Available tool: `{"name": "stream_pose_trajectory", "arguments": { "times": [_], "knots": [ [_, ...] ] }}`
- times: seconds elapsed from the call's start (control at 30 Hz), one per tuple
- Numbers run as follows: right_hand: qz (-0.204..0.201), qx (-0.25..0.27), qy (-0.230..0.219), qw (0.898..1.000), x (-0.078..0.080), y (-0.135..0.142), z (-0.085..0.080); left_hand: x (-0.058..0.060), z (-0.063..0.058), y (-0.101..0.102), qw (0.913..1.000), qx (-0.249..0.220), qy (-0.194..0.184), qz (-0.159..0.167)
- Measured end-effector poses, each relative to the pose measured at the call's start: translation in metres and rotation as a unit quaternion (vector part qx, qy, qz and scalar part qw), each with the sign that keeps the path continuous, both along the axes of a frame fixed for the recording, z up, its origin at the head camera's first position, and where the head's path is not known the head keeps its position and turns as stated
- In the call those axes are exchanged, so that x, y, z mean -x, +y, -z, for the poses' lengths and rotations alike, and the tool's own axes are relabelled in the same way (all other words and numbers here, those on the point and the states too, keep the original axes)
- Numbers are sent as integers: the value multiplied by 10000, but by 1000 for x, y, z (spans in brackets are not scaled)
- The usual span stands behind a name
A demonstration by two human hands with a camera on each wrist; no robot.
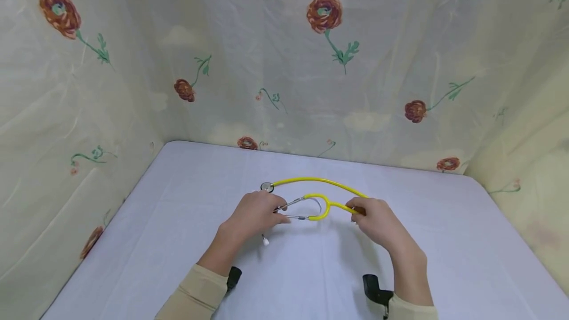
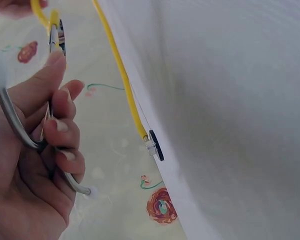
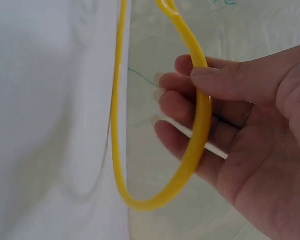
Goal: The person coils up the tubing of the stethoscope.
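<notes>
Flower-print sheeting (image 1: 284, 48) backs the far edge of the white surface (image 1: 133, 280), over whose middle you hold the stethoscope (image 1: 328, 205). Your left hand (image 1: 255, 211) has its fingers curled round the metal eartubes (image 2: 12, 118), the chestpiece (image 1: 267, 187) showing just past its knuckles; your right hand (image 1: 378, 219) pinches the yellow tubing (image 3: 203, 115) between thumb and fingers.
</notes>
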State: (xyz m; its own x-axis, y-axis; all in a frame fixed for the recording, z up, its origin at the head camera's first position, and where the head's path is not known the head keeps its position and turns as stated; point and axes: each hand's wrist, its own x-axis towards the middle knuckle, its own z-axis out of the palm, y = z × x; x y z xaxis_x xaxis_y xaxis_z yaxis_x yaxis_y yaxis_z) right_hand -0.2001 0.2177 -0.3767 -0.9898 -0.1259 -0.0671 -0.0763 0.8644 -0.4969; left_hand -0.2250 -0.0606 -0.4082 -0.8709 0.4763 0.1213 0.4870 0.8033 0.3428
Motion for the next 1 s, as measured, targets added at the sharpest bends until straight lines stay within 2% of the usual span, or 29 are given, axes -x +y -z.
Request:
{"name": "stream_pose_trajectory", "arguments": {
  "times": [0.13,0.27,0.43,0.57,0.67,0.77,0.87,1.0],
  "knots": [
    [-55,347,591,9976,-3,-3,-8,1,1,1,10000,-61,-2,52],
    [-189,547,1269,9902,-4,-5,-11,1,0,2,9997,-147,-57,205],
    [-413,841,1731,9804,-5,-8,-10,0,0,4,9983,-100,-320,477],
    [-627,1150,2000,9710,-4,-14,-12,-2,-2,6,9972,-131,-265,691],
    [-734,1323,2116,9656,-2,-19,-15,-2,-5,8,9960,-173,-187,852],
    [-822,1506,2118,9621,-2,-22,-15,-5,-6,11,9948,-194,-309,948],
    [-836,1747,1971,9611,-4,-23,-12,-8,-7,12,9933,-213,-460,1040],
    [-632,2311,1622,9572,-3,-17,-6,-12,-10,15,9895,-391,-533,1282]
  ]
}}
